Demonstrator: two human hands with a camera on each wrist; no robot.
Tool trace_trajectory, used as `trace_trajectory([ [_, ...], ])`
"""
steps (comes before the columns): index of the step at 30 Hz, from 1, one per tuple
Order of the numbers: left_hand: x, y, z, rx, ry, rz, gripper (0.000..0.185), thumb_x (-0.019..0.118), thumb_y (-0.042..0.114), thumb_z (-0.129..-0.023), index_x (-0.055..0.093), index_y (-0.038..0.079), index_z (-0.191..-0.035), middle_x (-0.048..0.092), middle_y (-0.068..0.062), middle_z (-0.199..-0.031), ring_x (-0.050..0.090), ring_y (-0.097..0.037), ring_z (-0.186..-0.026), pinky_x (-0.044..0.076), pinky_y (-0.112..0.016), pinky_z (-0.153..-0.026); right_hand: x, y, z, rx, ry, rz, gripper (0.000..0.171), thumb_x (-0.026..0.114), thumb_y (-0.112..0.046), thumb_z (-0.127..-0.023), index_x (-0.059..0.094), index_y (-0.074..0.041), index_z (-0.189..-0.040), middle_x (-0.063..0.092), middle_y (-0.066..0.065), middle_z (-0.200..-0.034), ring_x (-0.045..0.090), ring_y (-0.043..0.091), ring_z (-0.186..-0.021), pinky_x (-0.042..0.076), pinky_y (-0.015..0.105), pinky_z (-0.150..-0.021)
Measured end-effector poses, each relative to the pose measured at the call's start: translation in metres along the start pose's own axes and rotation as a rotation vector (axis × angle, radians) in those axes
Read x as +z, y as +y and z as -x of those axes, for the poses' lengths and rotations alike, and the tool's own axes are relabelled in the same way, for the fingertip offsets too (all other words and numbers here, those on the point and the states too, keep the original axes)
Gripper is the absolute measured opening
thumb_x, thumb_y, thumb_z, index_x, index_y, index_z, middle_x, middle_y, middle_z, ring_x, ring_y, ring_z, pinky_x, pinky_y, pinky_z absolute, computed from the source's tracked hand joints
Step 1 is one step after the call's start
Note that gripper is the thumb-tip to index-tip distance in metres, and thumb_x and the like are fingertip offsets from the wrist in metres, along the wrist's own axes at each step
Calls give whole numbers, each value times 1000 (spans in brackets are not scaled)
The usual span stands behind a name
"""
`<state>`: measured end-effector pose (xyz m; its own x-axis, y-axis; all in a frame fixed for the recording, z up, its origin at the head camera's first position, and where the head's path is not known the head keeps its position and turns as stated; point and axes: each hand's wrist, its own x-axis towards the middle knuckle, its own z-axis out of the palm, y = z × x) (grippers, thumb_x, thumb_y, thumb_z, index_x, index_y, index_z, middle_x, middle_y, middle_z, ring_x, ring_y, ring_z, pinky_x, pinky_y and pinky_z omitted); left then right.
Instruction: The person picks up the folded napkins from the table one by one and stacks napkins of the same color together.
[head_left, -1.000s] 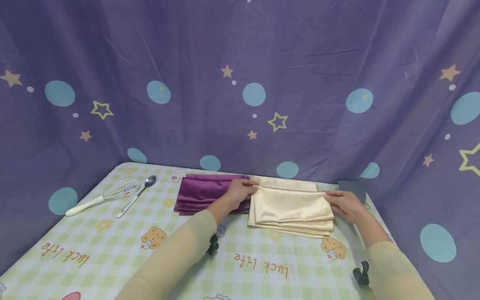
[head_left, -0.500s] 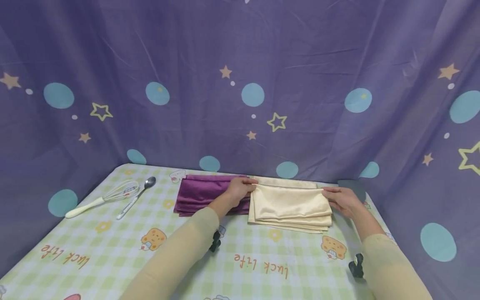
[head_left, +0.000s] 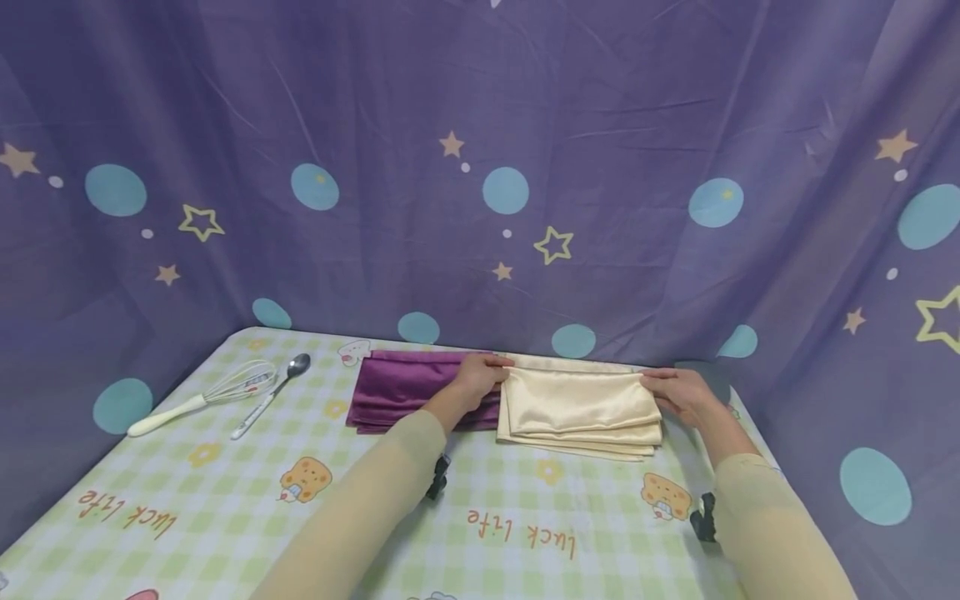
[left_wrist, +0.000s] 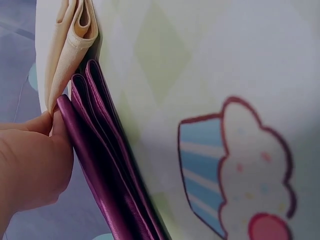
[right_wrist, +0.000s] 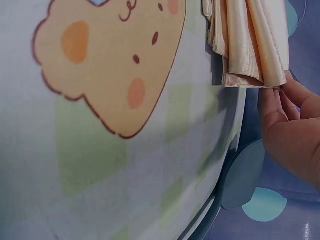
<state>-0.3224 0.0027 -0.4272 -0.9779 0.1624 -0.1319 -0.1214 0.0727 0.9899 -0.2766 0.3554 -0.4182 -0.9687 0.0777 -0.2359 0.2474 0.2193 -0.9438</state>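
A folded cream satin cloth (head_left: 581, 404) lies in layers near the back of the table. My left hand (head_left: 474, 382) pinches its far left corner between thumb and fingers; in the left wrist view that hand (left_wrist: 35, 165) is beside the cloth's edge. The far right corner is pinched by my right hand (head_left: 682, 393), and the right wrist view has this hand (right_wrist: 295, 125) under the cloth's folded edge (right_wrist: 250, 45). A folded purple satin cloth (head_left: 412, 392) lies to the left, partly covered by my left hand and forearm.
A whisk (head_left: 206, 396) with a cream handle and a metal spoon (head_left: 273, 396) lie on the left of the checked tablecloth (head_left: 360, 533). Behind the table hangs a purple curtain (head_left: 405, 242). A dark grey object (head_left: 708, 379) sits at the back right corner.
Both hands keep their pinch on the cream cloth. Its near edge has drawn slightly away from me, and my right hand has shifted a little left and back.
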Motion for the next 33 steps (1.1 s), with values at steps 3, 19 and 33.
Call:
trace_trajectory([
  [3, 0, -1, -2, 9, 9, -4, 26, 62, -9, -94, 68, -10, -119, 67, -21, -121, 68, -20, -94, 59, -32, -83, 1, -2, -1, 2, 7, 13, 52, 63, -12, -102, 44, 12, -144, 61, 16, -130, 63, 2, -91, 56, 24, -88],
  [19, 5, 1, -9, 29, 65, -14, 23, 62, -7, -95, 71, -7, -116, 68, -21, -120, 62, -17, -96, 55, -30, -83, 1, -6, -15, -26, 19, -23, 50, 64, -12, -101, 48, 12, -142, 69, -6, -99, 66, 1, -84, 57, 22, -81],
  [33, 5, -2, -13, 43, 100, -9, 22, 63, -10, -92, 71, -10, -112, 70, -20, -110, 63, -16, -90, 56, -27, -78, 0, -7, -14, -6, 25, -69, 48, 61, -6, -101, 47, 13, -142, 72, -8, -93, 68, 3, -79, 58, 21, -75],
])
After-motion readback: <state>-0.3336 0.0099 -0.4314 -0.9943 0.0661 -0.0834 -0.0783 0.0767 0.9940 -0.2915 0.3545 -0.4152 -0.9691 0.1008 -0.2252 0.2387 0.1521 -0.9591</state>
